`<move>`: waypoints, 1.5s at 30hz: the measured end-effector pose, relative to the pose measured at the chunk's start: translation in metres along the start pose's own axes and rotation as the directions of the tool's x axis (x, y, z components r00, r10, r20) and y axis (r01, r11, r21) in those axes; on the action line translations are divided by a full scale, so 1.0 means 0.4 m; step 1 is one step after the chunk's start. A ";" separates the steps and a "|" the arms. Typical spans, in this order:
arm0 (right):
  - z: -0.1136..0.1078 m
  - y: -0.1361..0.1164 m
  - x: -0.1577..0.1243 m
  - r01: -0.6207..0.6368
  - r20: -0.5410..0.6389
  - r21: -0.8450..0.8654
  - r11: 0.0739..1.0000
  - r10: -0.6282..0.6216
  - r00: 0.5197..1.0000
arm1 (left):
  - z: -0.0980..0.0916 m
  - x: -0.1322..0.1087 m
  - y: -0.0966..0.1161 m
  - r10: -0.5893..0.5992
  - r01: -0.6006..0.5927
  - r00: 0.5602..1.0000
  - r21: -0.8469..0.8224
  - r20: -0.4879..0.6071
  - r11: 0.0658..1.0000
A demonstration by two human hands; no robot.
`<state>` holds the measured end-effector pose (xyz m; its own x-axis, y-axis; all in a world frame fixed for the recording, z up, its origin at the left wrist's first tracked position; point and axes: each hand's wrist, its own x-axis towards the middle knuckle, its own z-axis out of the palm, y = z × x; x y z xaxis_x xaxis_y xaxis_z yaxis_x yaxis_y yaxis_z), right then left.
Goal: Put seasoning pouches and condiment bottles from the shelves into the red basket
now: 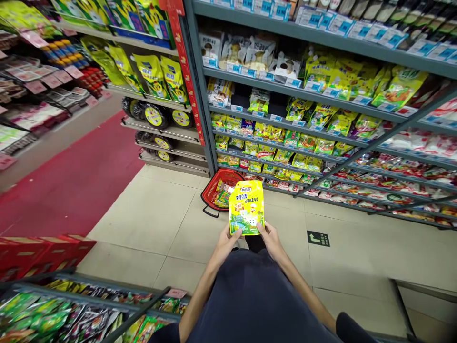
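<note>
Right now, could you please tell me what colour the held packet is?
Packet: yellow, green bottom; head view.

Yellow, red and grey in a shop aisle.
The pouch (pixel 246 207) is bright yellow with blue lettering and a green lower band; the basket (pixel 210 191) is red mesh, the carpet (pixel 71 176) plain red, the floor tiles (pixel 160 224) pale beige, the shelving (pixel 285 29) grey.

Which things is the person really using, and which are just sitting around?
In use: yellow packet, gripped at its bottom corners by the left hand and right hand; red basket with packets, on the floor just beyond.
Just around: shelf packets, red boxes, green arrow sticker, red carpet.
</note>
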<state>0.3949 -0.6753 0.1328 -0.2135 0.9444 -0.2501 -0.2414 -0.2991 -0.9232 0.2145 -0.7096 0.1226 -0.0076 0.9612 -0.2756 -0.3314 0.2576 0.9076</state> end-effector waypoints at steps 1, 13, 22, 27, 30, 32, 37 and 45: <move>-0.001 0.000 -0.002 0.004 0.002 0.003 1.000 -0.004 1.000 | 0.000 -0.004 -0.003 -0.001 0.002 1.000 -0.016 0.018 1.000; -0.035 0.044 -0.036 0.031 -0.039 -0.007 0.999 -0.032 0.999 | -0.013 -0.013 -0.039 0.072 -0.084 0.996 0.346 0.045 0.934; -0.040 0.048 -0.042 0.079 -0.025 0.041 0.996 -0.078 0.997 | -0.005 -0.010 -0.071 0.117 -0.111 0.993 0.422 0.012 0.900; -0.020 0.035 -0.044 0.112 0.016 0.050 0.992 -0.113 0.993 | -0.022 -0.016 -0.068 0.129 -0.106 0.991 0.367 -0.038 0.924; -0.007 0.025 -0.045 0.139 0.029 0.051 0.989 -0.141 0.990 | -0.032 -0.023 -0.066 0.124 -0.093 0.990 0.354 -0.064 0.931; -0.002 0.020 -0.047 0.152 0.042 0.051 0.987 -0.154 0.987 | -0.034 -0.025 -0.062 0.115 -0.082 0.990 0.330 -0.082 0.940; -0.014 0.022 -0.048 0.156 0.039 0.037 0.987 -0.158 0.987 | -0.020 -0.026 -0.034 0.009 -0.006 1.000 0.232 -0.011 0.973; -0.056 0.037 -0.049 0.159 0.007 0.056 0.986 -0.160 0.987 | 0.009 0.004 -0.016 -0.082 0.069 0.993 0.150 0.083 0.986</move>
<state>0.4167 -0.6952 0.1173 -0.1784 0.9791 -0.0974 -0.3252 -0.1521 -0.9333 0.2200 -0.7095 0.1177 0.0984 0.9416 -0.3221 -0.1859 0.3354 0.9236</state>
